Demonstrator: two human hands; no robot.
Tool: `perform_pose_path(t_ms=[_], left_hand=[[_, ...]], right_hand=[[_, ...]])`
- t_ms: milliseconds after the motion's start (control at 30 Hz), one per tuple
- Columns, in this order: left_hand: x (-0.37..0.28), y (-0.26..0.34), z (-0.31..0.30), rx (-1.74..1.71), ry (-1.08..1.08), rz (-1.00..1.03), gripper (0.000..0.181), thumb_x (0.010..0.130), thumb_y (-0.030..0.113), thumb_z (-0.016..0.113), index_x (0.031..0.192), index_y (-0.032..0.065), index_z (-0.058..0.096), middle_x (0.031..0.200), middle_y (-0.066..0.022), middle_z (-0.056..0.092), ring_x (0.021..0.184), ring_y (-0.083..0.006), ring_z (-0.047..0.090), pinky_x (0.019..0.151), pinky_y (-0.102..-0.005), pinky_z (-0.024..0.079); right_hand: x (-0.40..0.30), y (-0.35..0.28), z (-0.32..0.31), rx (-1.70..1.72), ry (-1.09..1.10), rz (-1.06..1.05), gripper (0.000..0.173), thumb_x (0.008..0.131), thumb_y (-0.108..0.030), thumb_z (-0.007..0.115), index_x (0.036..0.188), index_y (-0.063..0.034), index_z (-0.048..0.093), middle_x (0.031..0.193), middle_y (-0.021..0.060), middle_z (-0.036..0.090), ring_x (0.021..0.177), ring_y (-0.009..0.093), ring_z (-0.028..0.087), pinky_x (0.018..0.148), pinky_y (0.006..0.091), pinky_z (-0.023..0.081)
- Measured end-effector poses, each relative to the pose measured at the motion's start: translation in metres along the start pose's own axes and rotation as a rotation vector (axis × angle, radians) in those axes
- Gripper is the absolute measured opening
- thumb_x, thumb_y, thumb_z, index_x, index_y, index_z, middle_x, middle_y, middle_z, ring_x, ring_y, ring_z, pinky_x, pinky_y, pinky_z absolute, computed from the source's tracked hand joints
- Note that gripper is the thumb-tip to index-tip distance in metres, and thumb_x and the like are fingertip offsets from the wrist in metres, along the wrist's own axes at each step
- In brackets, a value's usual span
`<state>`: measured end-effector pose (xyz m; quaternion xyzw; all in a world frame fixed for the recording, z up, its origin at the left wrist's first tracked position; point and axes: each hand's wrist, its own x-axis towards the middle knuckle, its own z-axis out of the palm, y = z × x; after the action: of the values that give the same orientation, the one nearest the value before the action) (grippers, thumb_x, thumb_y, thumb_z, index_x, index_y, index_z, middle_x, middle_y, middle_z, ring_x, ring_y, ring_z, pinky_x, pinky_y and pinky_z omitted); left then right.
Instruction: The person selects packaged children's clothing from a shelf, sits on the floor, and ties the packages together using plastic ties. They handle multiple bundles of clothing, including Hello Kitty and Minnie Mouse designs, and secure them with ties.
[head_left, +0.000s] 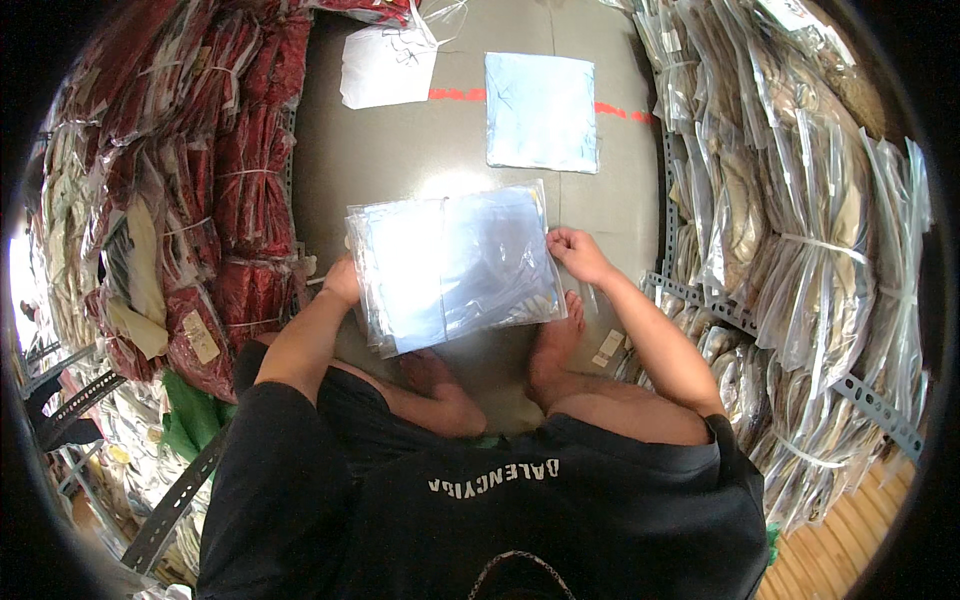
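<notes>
A tied stack of light blue folded garments in clear plastic bags (480, 262) is in front of me, tilted a little, with a thin dark string across it. My left hand (343, 279) grips its left edge, the fingers partly hidden behind the plastic. At the upper right edge of the stack, my right hand (574, 251) has its fingers bent and pinched together near the plastic; whether it holds the edge or string is not clear. Beyond the stack, another bagged light blue garment (541, 112) lies flat on the grey floor.
A white sheet or bag with handwriting (390, 66) lies on the floor at the top. Bundles of bagged dark red garments (251, 172) line the left shelving. Bagged beige and brown garments (810, 270) fill the right rack, whose perforated metal beam (705, 300) runs beside my right arm.
</notes>
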<state>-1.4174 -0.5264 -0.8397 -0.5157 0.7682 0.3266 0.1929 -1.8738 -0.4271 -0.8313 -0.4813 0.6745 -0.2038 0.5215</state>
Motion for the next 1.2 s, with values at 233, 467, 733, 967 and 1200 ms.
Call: perform_pose_path(t_ms=[233,467,733,967,1200], left_hand=[[-0.013,0.006,-0.045,0.323,-0.044,0.008,0.031,0.087,0.031,0.06,0.093,0.0031,0.073,0.091,-0.0248,0.069,0.091,-0.0423,0.066,0.082,-0.049,0.053],[-0.055,0.008,-0.109,0.234,0.023,-0.207,0.025,0.085,0.029,0.068,0.09,0.0053,0.075,0.092,-0.0232,0.069,0.089,-0.04,0.067,0.08,-0.0488,0.053],[-0.106,0.019,-0.152,0.243,0.239,-0.265,0.031,0.09,0.033,0.06,0.089,0.0049,0.075,0.087,-0.0236,0.068,0.084,-0.0411,0.066,0.075,-0.0497,0.052],[-0.124,0.07,-0.151,0.234,0.221,-0.156,0.032,0.092,0.033,0.058,0.086,0.0054,0.074,0.077,-0.0215,0.067,0.078,-0.0409,0.066,0.071,-0.0491,0.051],[-0.119,0.027,-0.147,-0.438,0.31,-0.179,0.036,0.096,0.028,0.058,0.08,-0.0028,0.067,0.068,-0.0083,0.063,0.066,-0.0182,0.06,0.066,-0.0333,0.047]], right_hand=[[-0.003,-0.021,-0.018,-0.207,-0.097,-0.131,0.02,0.09,-0.018,0.062,0.099,-0.0024,0.069,0.085,0.012,0.07,0.077,0.02,0.065,0.074,0.0355,0.051],[0.0,-0.016,-0.017,-0.488,-0.127,-0.13,0.02,0.086,-0.018,0.058,0.09,-0.0026,0.069,0.085,0.0241,0.066,0.083,0.04,0.065,0.075,0.0442,0.051],[-0.011,-0.046,0.003,-0.392,0.022,-0.266,0.02,0.089,-0.016,0.057,0.091,-0.0004,0.069,0.083,0.0252,0.066,0.085,0.041,0.065,0.075,0.0464,0.05],[-0.054,-0.108,-0.008,-0.305,0.069,-0.203,0.018,0.089,-0.012,0.057,0.105,-0.0058,0.061,0.079,0.0231,0.066,0.081,0.043,0.064,0.075,0.0501,0.05],[-0.062,-0.146,-0.047,-0.247,-0.109,-0.262,0.023,0.083,-0.006,0.056,0.105,-0.0079,0.06,0.069,0.019,0.062,0.068,0.039,0.062,0.062,0.0456,0.047]])
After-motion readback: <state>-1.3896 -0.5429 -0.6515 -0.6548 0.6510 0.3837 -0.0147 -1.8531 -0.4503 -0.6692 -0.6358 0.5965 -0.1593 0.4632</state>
